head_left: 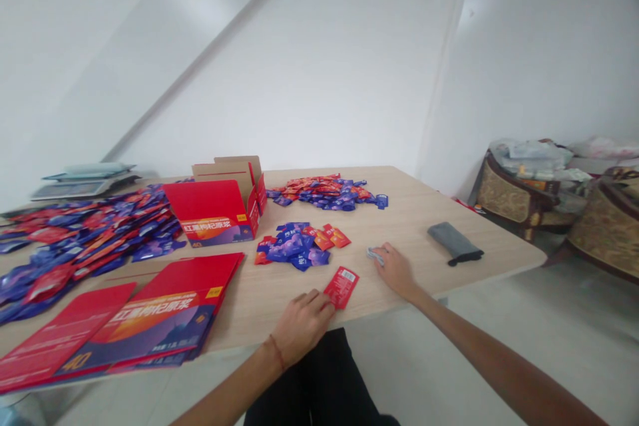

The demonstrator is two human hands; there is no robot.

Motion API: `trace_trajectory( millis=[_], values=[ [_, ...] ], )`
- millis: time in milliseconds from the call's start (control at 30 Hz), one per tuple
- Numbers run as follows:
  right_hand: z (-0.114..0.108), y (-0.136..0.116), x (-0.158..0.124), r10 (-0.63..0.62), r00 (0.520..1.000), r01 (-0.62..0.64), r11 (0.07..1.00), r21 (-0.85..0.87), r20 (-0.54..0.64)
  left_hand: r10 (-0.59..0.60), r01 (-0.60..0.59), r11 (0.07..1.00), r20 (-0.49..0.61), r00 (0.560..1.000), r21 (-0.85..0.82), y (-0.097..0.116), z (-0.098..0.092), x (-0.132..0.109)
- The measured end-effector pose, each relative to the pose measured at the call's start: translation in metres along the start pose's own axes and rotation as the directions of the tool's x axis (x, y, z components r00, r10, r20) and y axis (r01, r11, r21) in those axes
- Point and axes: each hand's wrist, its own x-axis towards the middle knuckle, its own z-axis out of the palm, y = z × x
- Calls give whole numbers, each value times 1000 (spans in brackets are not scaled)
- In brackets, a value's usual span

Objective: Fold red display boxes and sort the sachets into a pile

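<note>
My left hand (305, 321) is closed on the lower left edge of a red sachet (342, 286) with a white barcode label, near the table's front edge. To its right, my right hand (394, 269) has its fingers closed on a small crumpled grey-white cloth or wipe (375, 256) that rests on the table. A small pile of blue and purple sachets (295, 245) lies beyond my left hand, with a few orange-red sachets (335, 235) at its right side.
Open red boxes (212, 213) stand left of centre, with flat red cartons (154, 319) in front. Loose sachets (94, 233) are heaped at the left, more (324, 192) farther back. A grey pouch (453, 242) lies right; chairs (514, 196) stand beyond the table (479, 279).
</note>
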Motion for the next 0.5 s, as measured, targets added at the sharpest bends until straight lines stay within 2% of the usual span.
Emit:
trace_trajectory(
  millis=[67,133,233,300,400,500],
  values=[
    [0,0,0,2,1000,-2,1000,7,8,110,-110,994,-97,989,10,-3,13,-8],
    [-2,0,1,21,1000,-21,1000,11,17,158,-159,987,-168,973,10,-5,24,-14],
    [-8,-4,1,39,999,-39,999,24,-12,139,-148,989,-237,962,-19,-9,35,-19],
    [-15,-16,-4,7,998,-3,998,60,-68,126,-140,989,-252,960,-40,-10,39,-20],
    [-28,-49,-21,-141,983,157,978,141,-119,125,-141,989,-253,959,-47,-11,41,-21],
    [-40,-90,-44,-366,929,370,912,179,-54,125,-142,989,-261,957,-46,-11,42,-22]
  ],
)
